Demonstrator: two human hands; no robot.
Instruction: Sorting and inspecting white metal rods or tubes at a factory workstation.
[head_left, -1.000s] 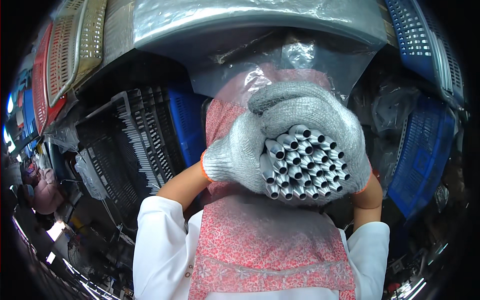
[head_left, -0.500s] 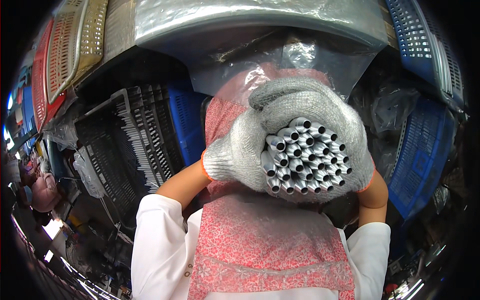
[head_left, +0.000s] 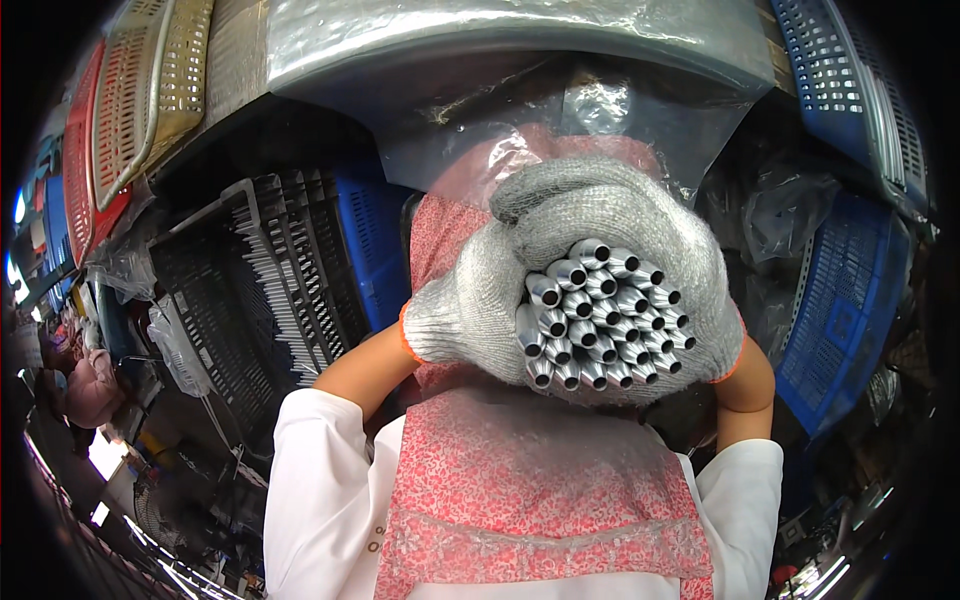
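A bundle of shiny metal tubes (head_left: 605, 318) is held upright in front of my chest, tapered open ends facing up. My left hand (head_left: 475, 295), in a grey knitted glove with an orange cuff edge, is closed against the bundle's left side. Around the far and right sides wraps my right hand (head_left: 665, 225), gloved the same way. The gloved fingers overlap at the far side of the bundle. The lower lengths of the tubes are hidden below the ends and the gloves.
Ahead lies a bench edge covered with clear plastic sheet (head_left: 520, 40). Stacked black crates (head_left: 225, 310) and a blue crate (head_left: 370, 250) stand to the left, another blue crate (head_left: 840, 310) to the right. Tan (head_left: 130, 90) and red baskets (head_left: 80, 150) sit far left. A person (head_left: 92, 385) is at the left edge.
The tube bundle and both hands have shifted slightly to the left, with a small tilt of the tube ends. Both hands keep their hold.
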